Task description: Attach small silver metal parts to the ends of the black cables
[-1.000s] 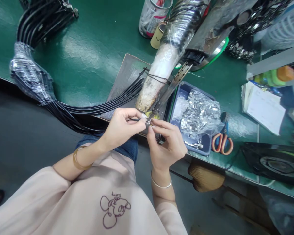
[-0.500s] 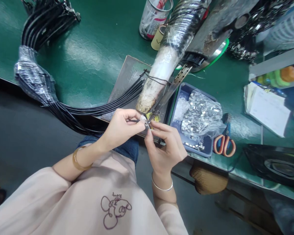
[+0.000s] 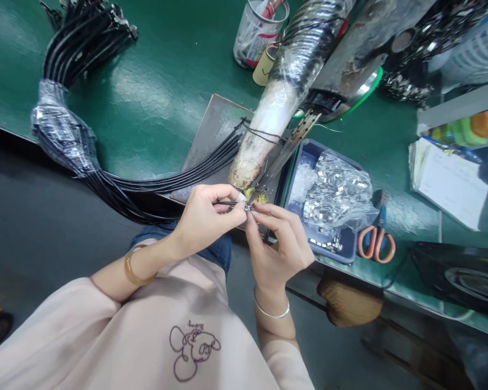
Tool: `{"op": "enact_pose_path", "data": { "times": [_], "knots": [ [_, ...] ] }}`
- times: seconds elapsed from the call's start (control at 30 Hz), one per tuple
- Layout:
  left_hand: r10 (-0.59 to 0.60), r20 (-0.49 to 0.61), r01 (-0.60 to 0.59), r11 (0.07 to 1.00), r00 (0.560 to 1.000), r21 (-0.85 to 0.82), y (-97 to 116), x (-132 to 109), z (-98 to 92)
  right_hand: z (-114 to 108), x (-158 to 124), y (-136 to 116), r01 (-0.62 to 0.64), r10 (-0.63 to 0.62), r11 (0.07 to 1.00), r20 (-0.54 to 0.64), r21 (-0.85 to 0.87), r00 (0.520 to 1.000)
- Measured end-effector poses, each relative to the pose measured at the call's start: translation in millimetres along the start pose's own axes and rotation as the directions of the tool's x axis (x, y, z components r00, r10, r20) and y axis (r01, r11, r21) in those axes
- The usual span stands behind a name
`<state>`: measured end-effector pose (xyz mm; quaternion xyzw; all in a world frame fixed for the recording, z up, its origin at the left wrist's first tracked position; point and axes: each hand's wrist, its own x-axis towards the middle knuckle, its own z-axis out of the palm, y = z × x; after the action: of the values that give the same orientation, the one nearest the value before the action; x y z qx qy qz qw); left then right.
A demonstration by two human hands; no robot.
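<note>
My left hand (image 3: 209, 214) is closed in a pinch on the end of a thin black cable (image 3: 228, 203). Facing it, my right hand (image 3: 282, 238) pinches a tiny shiny metal piece (image 3: 248, 208) at the cable's tip; its exact kind is too small to make out. Just beyond my fingertips is the tip of a soldering iron (image 3: 264, 181), slanting down from the upper right. A bundle of black cables (image 3: 154, 184) curves in from the left, its ends over a grey board (image 3: 211, 130).
A blue tray (image 3: 337, 255) with a bag of small metal parts (image 3: 337, 187) stands right of my hands. Beyond it lie orange-handled scissors (image 3: 376, 244) and papers (image 3: 451, 184). A wrapped duct (image 3: 272, 103) hangs over the board. A pen cup (image 3: 254, 38) stands behind.
The whole view has shifted slightly. My hands have stayed together at the cable tip, with the right fingertips a little closer around the small metal piece.
</note>
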<state>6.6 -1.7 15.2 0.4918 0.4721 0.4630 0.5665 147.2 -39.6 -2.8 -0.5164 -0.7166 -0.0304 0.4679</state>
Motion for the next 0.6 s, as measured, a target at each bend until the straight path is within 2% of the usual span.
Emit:
{"op": "enact_pose_path", "data": {
  "times": [0.23,0.47,0.6],
  "knots": [
    [-0.019,0.016,0.019,0.999,1.0,-0.037,1.6,0.4,-0.9,-0.6,0.1,-3.3,-0.013,0.013,1.0,-0.007,0.002,1.0],
    [-0.064,0.08,0.067,0.997,0.995,-0.044,-0.9,2.2,-6.3,-0.9,-3.4,-0.2,0.049,-0.047,0.999,0.057,-0.024,0.997],
    [-0.051,0.134,0.054,0.998,0.99,-0.021,-1.7,-0.8,-7.3,-1.9,-0.2,-0.7,-0.003,0.002,1.0,0.052,0.01,0.999]
  ]
}}
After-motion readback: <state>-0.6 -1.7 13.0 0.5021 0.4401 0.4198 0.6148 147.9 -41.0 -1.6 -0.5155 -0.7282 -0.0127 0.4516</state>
